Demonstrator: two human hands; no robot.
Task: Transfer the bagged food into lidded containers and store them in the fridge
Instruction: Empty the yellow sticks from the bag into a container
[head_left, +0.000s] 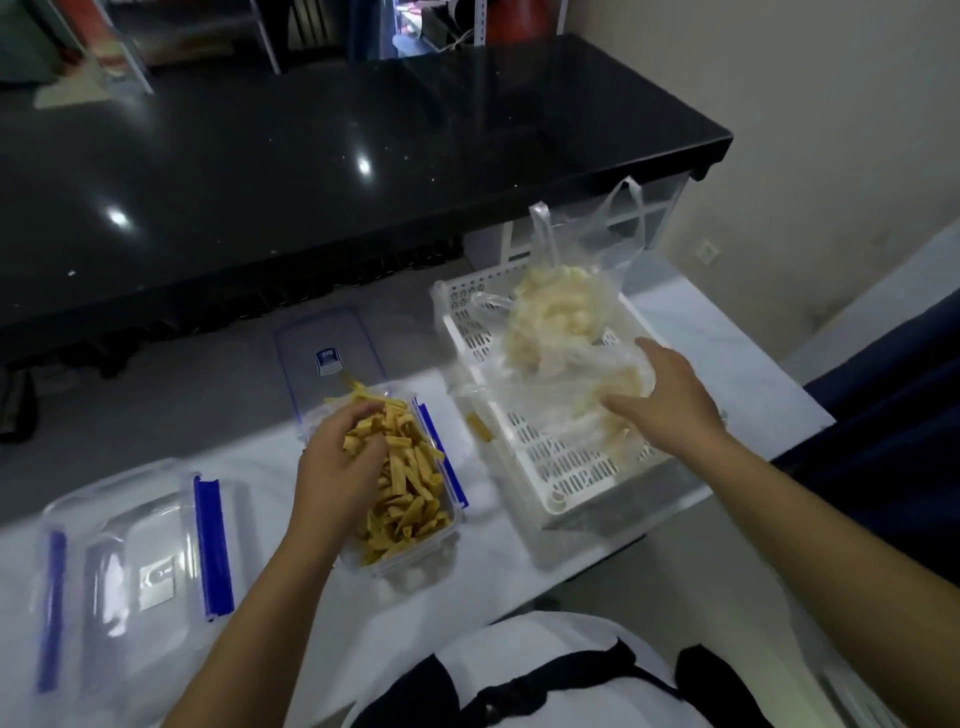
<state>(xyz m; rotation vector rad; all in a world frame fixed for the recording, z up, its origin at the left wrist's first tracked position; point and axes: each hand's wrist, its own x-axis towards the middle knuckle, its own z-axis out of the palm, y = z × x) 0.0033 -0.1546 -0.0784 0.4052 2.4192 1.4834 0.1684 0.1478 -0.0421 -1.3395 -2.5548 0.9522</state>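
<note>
A clear rectangular container (447, 514) with blue clips stands on the white table, heaped with yellow-brown snack sticks (410, 493). My left hand (337, 457) lies on the pile at its far left end, fingers curled into the sticks. To the right, a white perforated basket (550, 467) holds clear plastic bags of pale food (556, 312). My right hand (660, 395) reaches into the basket and rests on a crumpled clear bag (566, 384), fingers spread. One stray stick (480, 427) lies beside the basket.
A clear lid with a blue label (327, 348) lies behind the container. A second clear container with blue clips (130, 561) sits at the near left. A black glossy counter (311, 171) rises behind the table. The table's right edge runs past the basket.
</note>
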